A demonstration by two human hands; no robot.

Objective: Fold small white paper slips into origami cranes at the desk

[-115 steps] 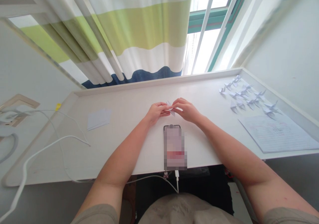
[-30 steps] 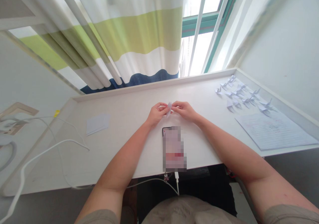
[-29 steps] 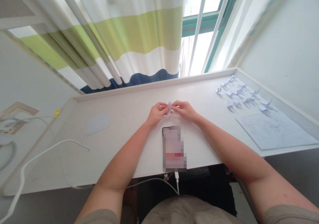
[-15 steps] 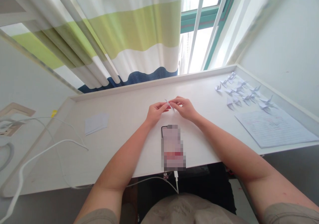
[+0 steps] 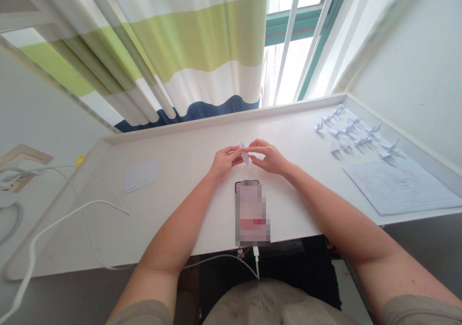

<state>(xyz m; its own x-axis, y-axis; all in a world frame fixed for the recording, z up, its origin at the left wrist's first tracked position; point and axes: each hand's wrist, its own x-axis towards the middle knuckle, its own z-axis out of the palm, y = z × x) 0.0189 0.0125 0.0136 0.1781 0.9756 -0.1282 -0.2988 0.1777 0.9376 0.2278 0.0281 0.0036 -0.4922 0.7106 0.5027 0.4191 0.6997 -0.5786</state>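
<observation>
Left hand [image 5: 223, 163] pinches small folded paper [image 5: 244, 156] with thumb and fingers, over middle of desk [image 5: 191, 163]. Right hand [image 5: 272, 159]: pointer finger on paper, thumb and finger apart. Seem done: bunch of pointy paper birds [image 5: 363, 142] at far right. Held paper looks part folded. Flat sheets [image 5: 140, 176] at left not folded yet. No box or cup seen; desk also carries phone [image 5: 250, 209], written page [image 5: 402, 188].

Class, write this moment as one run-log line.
left hand: pinching folded paper | right hand: index finger at it | phone: on desk | paper figures: desk's right side
</observation>
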